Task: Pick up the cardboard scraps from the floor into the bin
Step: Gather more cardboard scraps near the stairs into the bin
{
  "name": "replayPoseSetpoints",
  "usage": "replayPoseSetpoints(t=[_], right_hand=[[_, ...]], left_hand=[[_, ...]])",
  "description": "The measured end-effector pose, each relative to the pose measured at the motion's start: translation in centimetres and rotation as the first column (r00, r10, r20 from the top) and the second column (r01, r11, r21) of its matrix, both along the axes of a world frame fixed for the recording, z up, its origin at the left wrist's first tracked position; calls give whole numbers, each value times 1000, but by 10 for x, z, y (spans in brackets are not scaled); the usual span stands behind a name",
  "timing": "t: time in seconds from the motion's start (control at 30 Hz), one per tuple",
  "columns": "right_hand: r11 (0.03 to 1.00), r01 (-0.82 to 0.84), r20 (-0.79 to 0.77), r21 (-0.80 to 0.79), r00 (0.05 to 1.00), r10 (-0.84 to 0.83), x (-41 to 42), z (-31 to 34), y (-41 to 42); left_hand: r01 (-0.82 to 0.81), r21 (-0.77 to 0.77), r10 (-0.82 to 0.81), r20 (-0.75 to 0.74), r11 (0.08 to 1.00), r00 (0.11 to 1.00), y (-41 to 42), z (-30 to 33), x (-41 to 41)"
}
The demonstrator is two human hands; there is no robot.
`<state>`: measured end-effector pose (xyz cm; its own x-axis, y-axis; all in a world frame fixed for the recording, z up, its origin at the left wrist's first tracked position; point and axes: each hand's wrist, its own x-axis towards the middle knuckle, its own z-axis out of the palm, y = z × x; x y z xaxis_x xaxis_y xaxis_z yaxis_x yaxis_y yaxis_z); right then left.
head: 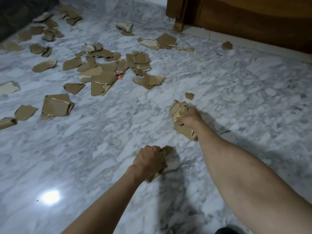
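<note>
Both my hands hold cardboard above the marble floor (236, 85). My right hand (189, 119) is shut on a bundle of brown scraps (179, 109) that sticks out above and below the fist. Lower in the view, my left hand (148, 162) is shut on another bunch of scraps (164, 152). One small scrap (189, 95) lies just beyond my right hand. Many torn scraps (101, 76) lie scattered over the left and middle of the floor, with one large piece (56, 106) at the near left. No bin is in view.
A dark wooden door and frame (244, 17) stand at the back right, with a lone scrap (227, 45) in front of it. Something dark (15, 14) fills the top left corner. A ceiling light reflects on the floor (50, 196) at the lower left.
</note>
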<state>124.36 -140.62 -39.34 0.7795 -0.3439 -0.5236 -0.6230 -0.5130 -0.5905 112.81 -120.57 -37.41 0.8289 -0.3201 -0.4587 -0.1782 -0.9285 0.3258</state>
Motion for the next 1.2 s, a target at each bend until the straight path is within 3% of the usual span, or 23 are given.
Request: replayPoseSetpoints(t=[0.17,0.27,0.37,0.57,0.67,0.73,0.8,0.83,0.9,1.03,1.2], right_hand=[[1000,23,68,-21,997,-21,41,8,-16],[999,30,96,-34,995,-26,68,21,-26],[1000,25,60,-12,998,-24,71,34,-37],[989,93,-32,118,995,-90,30,73,-59],[990,86,-56,111,995,-80,21,89,-71],[992,96,-68,79,994,-91,22,88,-77],[992,109,-57,58,993,-105,29,84,-82],[992,117,-49,48,992,-115,35,80,-84],[983,170,-25,69,985,-168,48,70,-87],[958,214,40,189,973,-226,81,44,-88],[998,-14,25,64,1000,12,109,21,-74]], left_hand=[[-24,-18,22,-77,1000,997,7,3,34],[-155,-82,141,-150,985,979,15,13,80],[-361,-188,310,-254,913,916,15,39,121],[-571,-145,531,-243,808,812,25,106,142],[-593,-246,444,-464,767,767,25,144,136],[-516,-281,359,-459,809,813,26,158,140],[-622,-165,522,-404,766,751,35,153,160],[-634,-148,570,-319,759,757,37,148,169],[-676,-158,615,-307,720,726,31,139,190],[-587,-164,546,-234,793,804,10,93,236],[-466,-170,439,-177,868,881,-18,45,288]])
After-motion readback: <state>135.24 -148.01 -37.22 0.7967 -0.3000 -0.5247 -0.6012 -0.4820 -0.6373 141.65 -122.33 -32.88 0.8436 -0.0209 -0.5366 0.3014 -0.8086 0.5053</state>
